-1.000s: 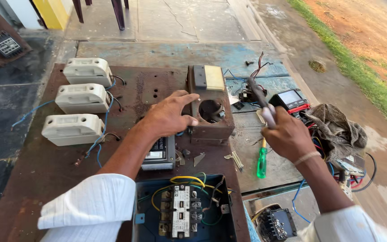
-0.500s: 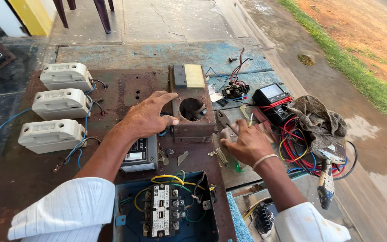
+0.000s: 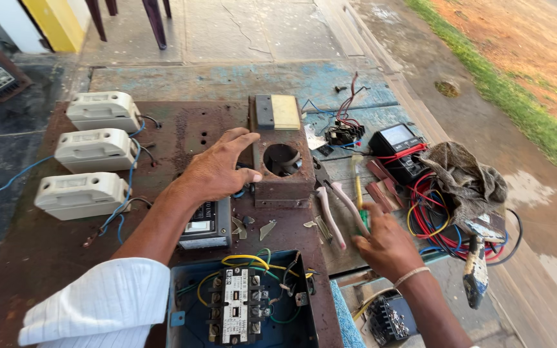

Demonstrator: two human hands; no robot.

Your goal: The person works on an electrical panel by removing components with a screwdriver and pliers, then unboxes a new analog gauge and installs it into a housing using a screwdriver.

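The right hand (image 3: pixel 388 248) hides the green screwdriver's (image 3: pixel 358 200) handle.

Rusty metal panel (image 3: pixel 46 258) carries three white fuse boxes (image 3: pixel 95 149); pliers (image 3: pixel 330 206) beside.

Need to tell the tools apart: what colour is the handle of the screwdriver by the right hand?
Green, with a yellowish shaft end, on the screwdriver at the right hand; head view.

Bright daylight, sharp frame, wide-angle bend at the edges.
Even outdoor light, soft and shaded over the desk (image 3: pixel 46 258); sunlit ground and grass strip (image 3: pixel 517 96) at upper right look warmer and brighter. Shadows faint, only a soft one under the left hand (image 3: pixel 217 171). White sleeve (image 3: pixel 98 309) near blown out. No glare. Slight motion softness on right hand (image 3: pixel 388 248). Straight lines bow toward corners.
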